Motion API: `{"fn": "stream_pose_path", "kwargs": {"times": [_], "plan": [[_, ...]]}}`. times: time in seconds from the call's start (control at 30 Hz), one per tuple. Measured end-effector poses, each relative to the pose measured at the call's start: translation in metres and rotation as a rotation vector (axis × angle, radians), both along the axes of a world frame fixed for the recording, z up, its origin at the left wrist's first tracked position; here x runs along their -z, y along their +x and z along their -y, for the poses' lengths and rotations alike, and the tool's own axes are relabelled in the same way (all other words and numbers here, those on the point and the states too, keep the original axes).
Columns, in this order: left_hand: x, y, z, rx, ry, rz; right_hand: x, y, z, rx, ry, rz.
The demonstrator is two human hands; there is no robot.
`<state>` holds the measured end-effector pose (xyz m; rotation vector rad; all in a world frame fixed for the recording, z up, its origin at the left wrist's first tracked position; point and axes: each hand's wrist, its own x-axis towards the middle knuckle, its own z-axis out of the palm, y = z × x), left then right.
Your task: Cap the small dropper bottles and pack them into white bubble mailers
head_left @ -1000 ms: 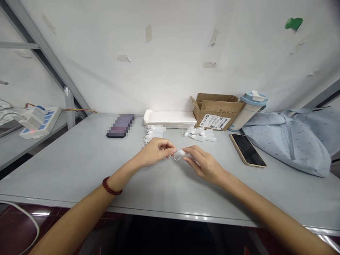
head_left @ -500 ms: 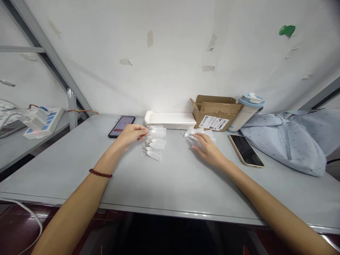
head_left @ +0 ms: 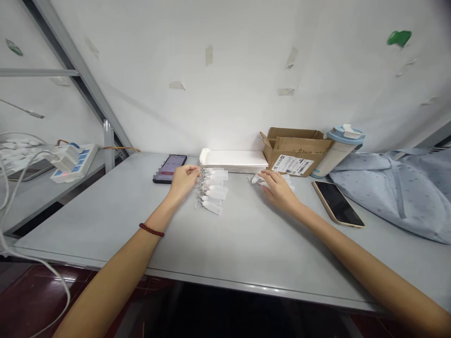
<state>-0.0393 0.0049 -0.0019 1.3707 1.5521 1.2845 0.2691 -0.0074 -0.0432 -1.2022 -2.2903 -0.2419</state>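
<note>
Though apart — 2 hands (head_left: 185, 182) (head_left: 280, 191) at tags (head_left: 217, 189)

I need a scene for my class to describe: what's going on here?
At a grey table, a person's left hand is at the looped ends of a row of white tags. The right hand is over a small pile of similar tags, partly hiding it. Whether either hand grips a tag is unclear. Behind them are a white stack and an open cardboard box.

My palette: white tags (head_left: 217, 191), grey table (head_left: 239, 244).
My bracelet (head_left: 151, 230) dark red; carton (head_left: 299, 144) brown, black print on white label (head_left: 292, 165); cup lid (head_left: 343, 137) light blue; bag (head_left: 377, 188) pale blue, dark-spotted.
</note>
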Motion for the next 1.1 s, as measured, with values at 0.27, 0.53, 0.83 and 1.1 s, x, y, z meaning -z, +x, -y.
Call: {"fn": "stream_pose_path", "kwargs": {"times": [0.27, 0.53, 0.83, 1.1], "plan": [[0.007, 0.002, 0.000, 0.023, 0.162, -0.205, -0.013, -0.014, -0.024, 0.115, -0.015, 0.329], [0.009, 0.011, 0.006, 0.069, 0.208, -0.230, -0.009, -0.014, -0.024, 0.153, 0.070, 0.274], [0.004, 0.019, 0.016, 0.110, 0.230, -0.264, -0.013, -0.009, -0.004, 0.036, 0.105, 0.075], [0.001, 0.031, 0.032, 0.217, 0.267, -0.315, -0.018, -0.019, 0.008, -0.025, 0.057, -0.053]]}}
